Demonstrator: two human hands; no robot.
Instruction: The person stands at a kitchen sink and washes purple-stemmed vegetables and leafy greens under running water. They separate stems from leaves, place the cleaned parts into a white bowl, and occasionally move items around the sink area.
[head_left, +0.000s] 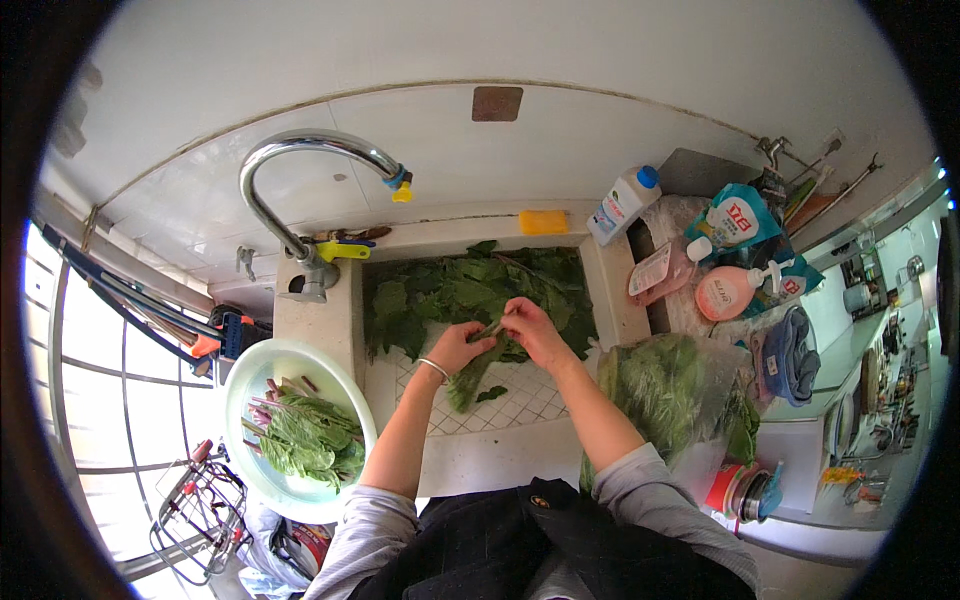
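Note:
Over a white sink (450, 426) with a tiled bottom, both of my hands hold one leafy green (470, 381) by its stem end. My left hand (454, 349), with a bracelet at the wrist, grips the stalk while the leaf hangs down below it. Close beside it, the fingertips of my right hand (531, 330) pinch the stem's tip. A heap of dark green leaves (442, 292) covers the far part of the sink. One small loose leaf piece (492, 393) lies on the tiles. Leaves with reddish stems (307, 435) rest in a pale green basin (238, 442) to the left.
A curved chrome faucet (255, 187) rises at the sink's back left. A yellow sponge (544, 222) sits on the back ledge. A white bottle with a blue cap (624, 204), a pink pump bottle (724, 294) and a clear plastic bag of greens (667, 390) stand on the right.

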